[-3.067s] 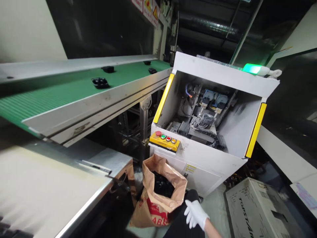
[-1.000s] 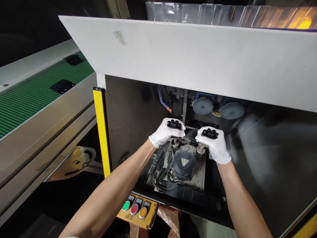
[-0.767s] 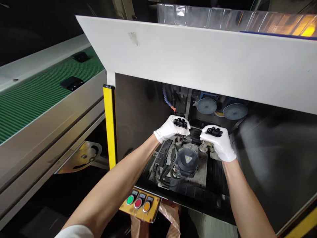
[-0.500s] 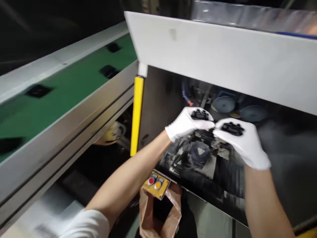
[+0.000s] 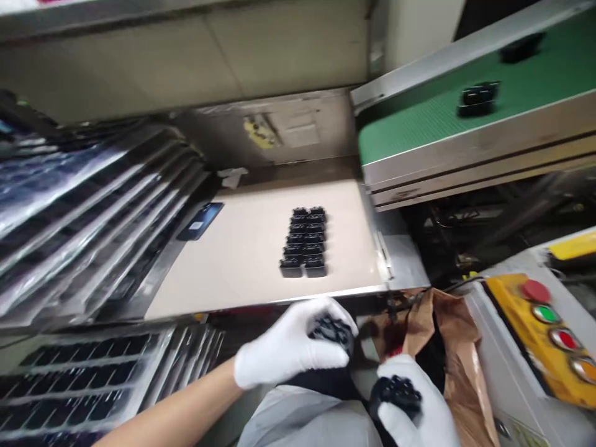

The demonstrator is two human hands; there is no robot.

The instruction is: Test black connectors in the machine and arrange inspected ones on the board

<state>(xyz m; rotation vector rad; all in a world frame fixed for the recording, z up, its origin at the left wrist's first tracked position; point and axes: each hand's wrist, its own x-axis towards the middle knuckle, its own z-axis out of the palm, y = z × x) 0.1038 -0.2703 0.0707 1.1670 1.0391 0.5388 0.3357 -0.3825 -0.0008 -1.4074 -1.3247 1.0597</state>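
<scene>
My left hand (image 5: 298, 341), in a white glove, is closed around a small black part (image 5: 331, 332) with a knobbed top. Lower and to the right, my gloved right hand (image 5: 416, 403) grips another black part (image 5: 398, 397) of the same look. Both hands are in front of the near edge of a pale worktop (image 5: 233, 267). Standing on that worktop are two tight columns of black parts (image 5: 305, 242). The exact kind of these parts cannot be made out, as motion blurs them.
At the right, a green conveyor belt (image 5: 419, 124) carries black pieces (image 5: 477, 99). Stacked trays (image 5: 93, 211) lean at the left, with a filled tray (image 5: 84, 372) below. A brown paper bag (image 5: 460, 347) hangs beside a yellow button box (image 5: 544, 335). A phone-like dark slab (image 5: 201, 221) lies on the worktop.
My view has swung left from the white machine's opening to the worktop. Both hands have come out of the machine's front, each still holding a black part, and are now farther apart.
</scene>
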